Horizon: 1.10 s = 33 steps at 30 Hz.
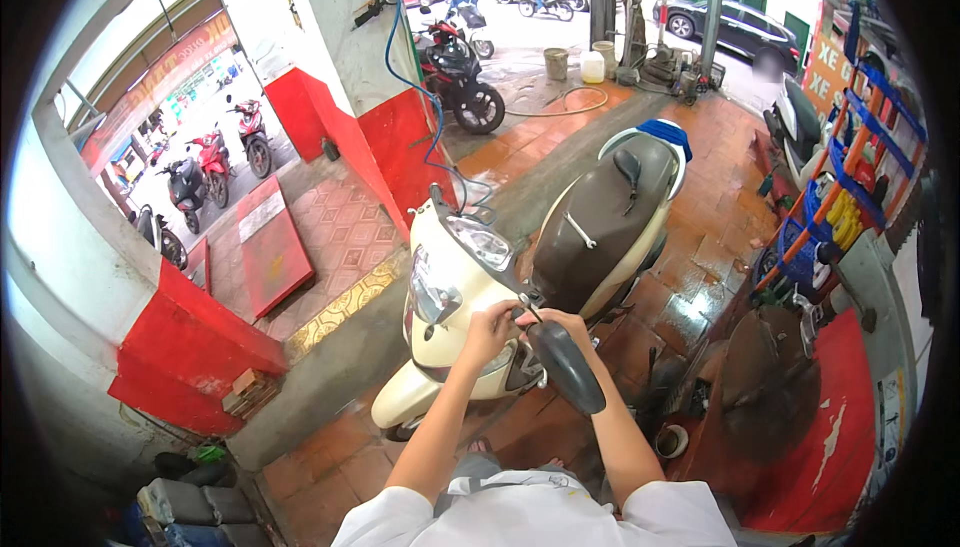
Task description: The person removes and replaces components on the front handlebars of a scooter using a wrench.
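A cream scooter (480, 299) stands before me, its front end on the left and its brown seat (575, 232) beyond my hands. My right hand (562, 327) is closed round the stem of a black rear-view mirror (566, 367), whose back hangs over my right forearm. Close against it at the handlebar, my left hand (492, 331) has its fingers pinched together; what lies between them is hidden. On the seat rest a silver wrench (580, 231) and a second black mirror (628, 175). A blue cloth (666, 134) covers the tail end.
A concrete step (340, 372) runs along the left side. On the right are a red work surface (830, 427) and an orange rack (830, 197) hung with blue straps. A blue hose (425, 97) hangs down the pillar. Motorbikes (460, 82) stand outside.
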Each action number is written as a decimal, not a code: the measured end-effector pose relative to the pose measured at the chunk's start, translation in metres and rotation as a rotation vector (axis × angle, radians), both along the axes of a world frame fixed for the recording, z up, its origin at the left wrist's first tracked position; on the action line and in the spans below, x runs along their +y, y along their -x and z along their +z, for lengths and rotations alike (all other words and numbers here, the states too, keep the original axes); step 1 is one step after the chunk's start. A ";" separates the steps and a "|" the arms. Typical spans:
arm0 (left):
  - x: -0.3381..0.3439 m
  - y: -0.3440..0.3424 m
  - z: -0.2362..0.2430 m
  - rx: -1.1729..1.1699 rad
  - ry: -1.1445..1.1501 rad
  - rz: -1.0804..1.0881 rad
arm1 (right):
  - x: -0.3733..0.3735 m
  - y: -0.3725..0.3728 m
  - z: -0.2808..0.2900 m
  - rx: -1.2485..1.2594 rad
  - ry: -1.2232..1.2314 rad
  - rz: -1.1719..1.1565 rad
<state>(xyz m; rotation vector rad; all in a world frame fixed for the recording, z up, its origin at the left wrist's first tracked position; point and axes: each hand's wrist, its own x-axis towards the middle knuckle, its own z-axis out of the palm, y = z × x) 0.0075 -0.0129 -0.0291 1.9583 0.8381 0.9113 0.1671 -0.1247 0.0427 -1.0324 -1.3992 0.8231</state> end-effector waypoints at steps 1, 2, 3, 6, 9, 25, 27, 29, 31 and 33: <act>-0.002 -0.003 -0.001 -0.039 0.026 0.006 | 0.005 -0.007 -0.003 0.070 -0.018 0.058; 0.001 0.001 -0.005 -0.070 0.027 0.013 | 0.010 -0.009 0.002 0.069 0.030 0.099; 0.001 0.007 -0.010 -0.101 0.030 0.015 | 0.010 -0.008 0.004 0.067 0.079 0.135; 0.009 0.005 -0.005 -0.078 -0.081 -0.005 | 0.026 -0.012 0.001 -0.049 -0.020 0.132; 0.009 0.010 -0.006 -0.068 0.017 -0.039 | 0.031 0.003 0.006 -0.322 -0.114 0.063; 0.066 0.023 -0.053 0.077 0.159 -0.371 | 0.080 0.109 0.015 -0.268 0.040 -0.684; 0.063 0.024 -0.039 -0.236 0.135 -0.397 | 0.084 0.110 0.029 -0.267 0.160 -0.740; 0.049 0.019 -0.023 -0.374 0.082 -0.428 | 0.088 0.083 0.013 -0.289 0.180 -0.787; 0.048 0.025 -0.006 -0.357 0.193 -0.455 | 0.095 0.073 0.005 -0.232 0.202 -0.758; 0.051 0.026 0.006 -0.360 0.258 -0.499 | 0.102 0.069 -0.002 -0.104 0.175 -0.753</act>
